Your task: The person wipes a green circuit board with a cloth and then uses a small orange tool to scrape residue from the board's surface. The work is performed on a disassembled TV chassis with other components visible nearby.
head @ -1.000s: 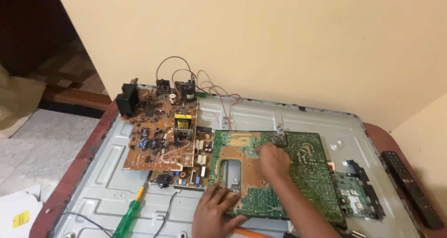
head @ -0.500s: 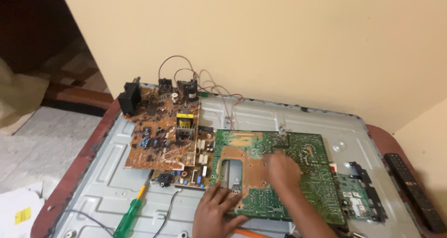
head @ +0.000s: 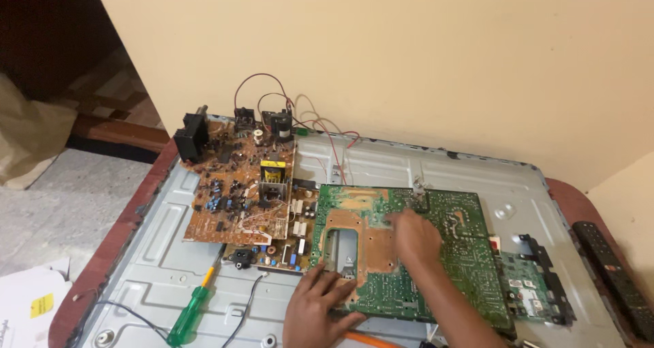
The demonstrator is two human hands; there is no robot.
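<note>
**Bench Layout: Two Boards on a Metal Rear Panel**

Cream wall behind; red-edged desk (head: 102,259) carrying a grey metal rear panel (head: 436,167), laid flat as a work base.

- Circuit boards, large: two. Brown board (head: 235,191), component side up, resting tilted at panel's left. Green board (head: 409,252), solder side up, at centre, likely flipped for access to joints.
- Small green board (head: 528,287): one, mounted at right.
- Left hand (head: 320,310): fingers spread flat on green board's near edge, apparently steadying it.
- Right hand (head: 415,239): palm down on board's centre; blurred, finger state cannot tell.
- Green-handled screwdriver (head: 191,314): one, lying near left hand, untouched.
- Black remote control (head: 610,276): one, at desk's right edge.
</note>
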